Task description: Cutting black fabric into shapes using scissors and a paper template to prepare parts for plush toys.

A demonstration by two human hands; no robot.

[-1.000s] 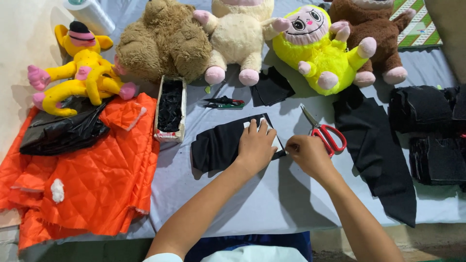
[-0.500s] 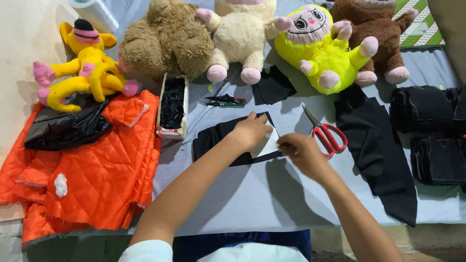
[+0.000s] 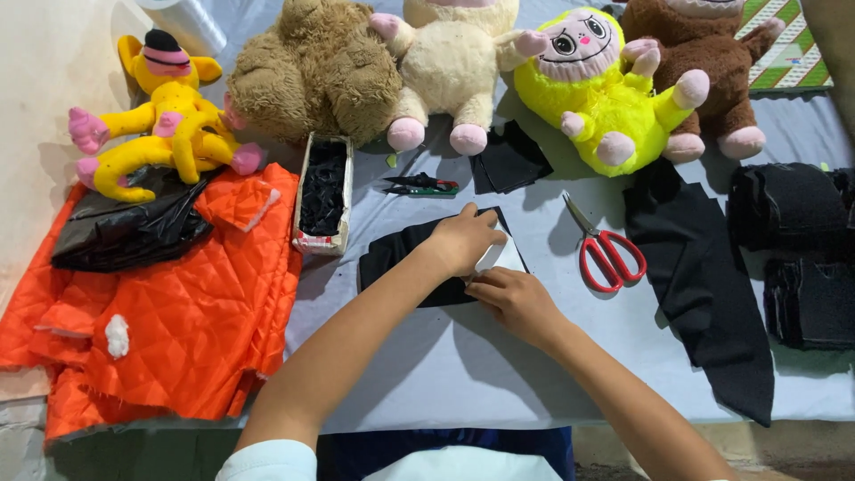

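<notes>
Two hands were laid on a black fabric piece (image 3: 405,254) near the middle of the grey tabletop (image 3: 499,374): the left hand (image 3: 465,240) was pressed flat and open over a white paper pattern (image 3: 503,258) set on it, and the right hand (image 3: 515,298) was closed at the fabric's lower edge, though what its fingers held could not be told. The step in hand was judged to be marking along the pattern, for which steady pressure would be called for. An open cardboard box (image 3: 323,191) of black scraps, white with a red-printed end, was seen left of the fabric, and red-handled scissors (image 3: 606,249) to its right.
</notes>
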